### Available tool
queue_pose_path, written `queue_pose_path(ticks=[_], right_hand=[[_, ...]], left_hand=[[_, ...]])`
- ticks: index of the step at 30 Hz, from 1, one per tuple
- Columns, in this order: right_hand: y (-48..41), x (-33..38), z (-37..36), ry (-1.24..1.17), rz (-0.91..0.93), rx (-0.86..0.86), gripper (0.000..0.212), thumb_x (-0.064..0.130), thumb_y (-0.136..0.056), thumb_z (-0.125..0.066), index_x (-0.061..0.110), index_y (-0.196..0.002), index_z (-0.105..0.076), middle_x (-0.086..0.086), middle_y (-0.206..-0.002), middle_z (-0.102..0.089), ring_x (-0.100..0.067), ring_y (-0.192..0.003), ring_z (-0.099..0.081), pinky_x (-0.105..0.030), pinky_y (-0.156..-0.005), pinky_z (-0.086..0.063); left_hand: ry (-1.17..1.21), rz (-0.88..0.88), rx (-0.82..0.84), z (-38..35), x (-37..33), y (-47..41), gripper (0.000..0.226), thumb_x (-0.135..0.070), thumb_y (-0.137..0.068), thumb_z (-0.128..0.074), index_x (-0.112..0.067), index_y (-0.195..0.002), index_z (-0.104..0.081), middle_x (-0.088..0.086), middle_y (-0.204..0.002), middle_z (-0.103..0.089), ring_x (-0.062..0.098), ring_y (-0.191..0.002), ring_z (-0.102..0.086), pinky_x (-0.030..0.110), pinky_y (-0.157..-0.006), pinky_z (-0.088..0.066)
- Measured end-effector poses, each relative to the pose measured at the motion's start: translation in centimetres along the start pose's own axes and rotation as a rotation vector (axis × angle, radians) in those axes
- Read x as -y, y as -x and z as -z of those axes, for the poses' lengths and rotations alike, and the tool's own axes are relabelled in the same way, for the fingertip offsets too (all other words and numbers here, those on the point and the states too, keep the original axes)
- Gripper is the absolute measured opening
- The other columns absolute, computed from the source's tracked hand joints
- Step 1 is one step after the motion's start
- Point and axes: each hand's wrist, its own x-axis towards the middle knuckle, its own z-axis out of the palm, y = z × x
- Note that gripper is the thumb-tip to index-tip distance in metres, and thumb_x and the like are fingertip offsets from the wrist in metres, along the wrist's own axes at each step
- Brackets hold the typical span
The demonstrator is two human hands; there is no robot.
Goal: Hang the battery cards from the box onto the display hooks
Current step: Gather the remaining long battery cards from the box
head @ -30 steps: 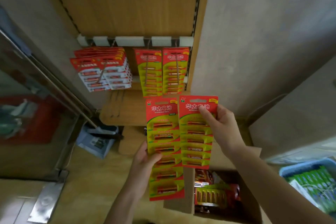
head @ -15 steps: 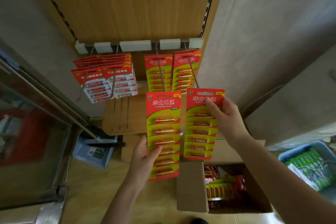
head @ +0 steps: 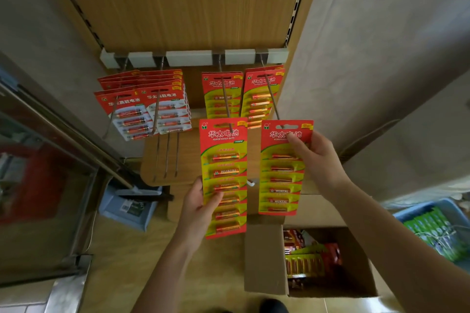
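Since a moment ago I have lifted both cards closer to the hooks, and the gap between the two has widened. The wooden panel (head: 190, 2) stands in front of me with a white rail (head: 188, 57) across its foot. The open box (head: 264, 262) sits on the floor under my right arm, with more battery cards (head: 305, 262) lying inside. A blue basket (head: 412, 213) is at the far right. Red-and-white cards (head: 142, 109) hang in stacks on the left. Red-and-yellow cards hang on the middle hook (head: 225, 99) and the right hook (head: 270, 95). My left hand (head: 198, 208) grips the left card (head: 223, 178) by its left edge, low down, with the thumb on the front. My right hand (head: 318, 160) pinches the right card (head: 279, 180) near its top, and the card hangs upright. The middle hook's tip overlaps the left card's slot. The right hook's tip meets the right card's top edge. I cannot tell whether either is threaded.
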Motion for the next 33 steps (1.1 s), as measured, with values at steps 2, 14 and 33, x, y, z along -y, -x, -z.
queue_pose_path(ticks=[2,14,33], right_hand=[[-0.5,0.0,0.0,0.015,0.000,-0.012,0.021,0.026,-0.092,-0.052,0.012,-0.106,-0.058,0.000,-0.093,-0.071,-0.009,-0.076,-0.071,-0.020,-0.065,-0.057],[-8.1,0.8,-1.4,0.089,0.008,-0.018,0.024,0.024,-0.098,-0.043,0.013,-0.117,-0.054,0.004,-0.097,-0.066,-0.007,-0.082,-0.065,-0.023,-0.070,-0.050],[-12.9,1.6,-2.1,0.201,-0.004,-0.025,0.033,0.024,-0.097,-0.046,0.011,-0.126,-0.040,0.006,-0.106,-0.056,-0.003,-0.094,-0.057,-0.015,-0.072,-0.046]], left_hand=[[-0.011,0.007,0.005,0.1,-0.1,-0.7,0.027,-0.002,-0.088,-0.055,-0.014,-0.112,-0.057,0.004,-0.101,-0.072,0.016,-0.092,-0.070,0.023,-0.069,-0.056],[-0.370,-0.017,-0.101,-0.1,-2.2,-8.3,0.017,-0.007,-0.092,-0.053,-0.013,-0.107,-0.057,-0.006,-0.092,-0.064,0.003,-0.081,-0.065,0.011,-0.060,-0.049],[-0.690,0.094,-0.313,-1.0,-3.9,-17.1,0.019,-0.020,-0.092,-0.055,-0.007,-0.103,-0.063,0.007,-0.100,-0.067,0.025,-0.091,-0.064,0.029,-0.066,-0.048]])
